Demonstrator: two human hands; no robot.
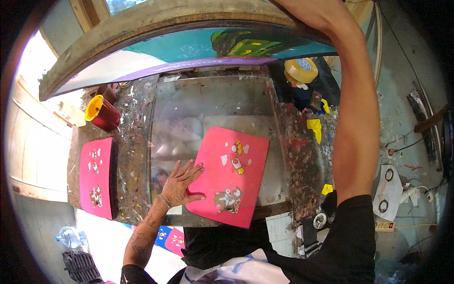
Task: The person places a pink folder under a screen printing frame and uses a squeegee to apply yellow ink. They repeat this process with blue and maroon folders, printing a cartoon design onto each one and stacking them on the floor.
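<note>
The pink sheet (250, 184) lies crooked on the shiny plate (213, 97). The left hand (178, 185), fingers spread, touches its left side, maybe setting it straight, which calls for gentle pushes. The right arm (357, 118) reaches up to the big frame (142, 21); I cannot tell the right hand's grip.

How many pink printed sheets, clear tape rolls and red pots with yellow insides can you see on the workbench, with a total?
Pink printed sheets: 2
Clear tape roll: 1
Red pot with yellow inside: 1
Total: 4
</note>
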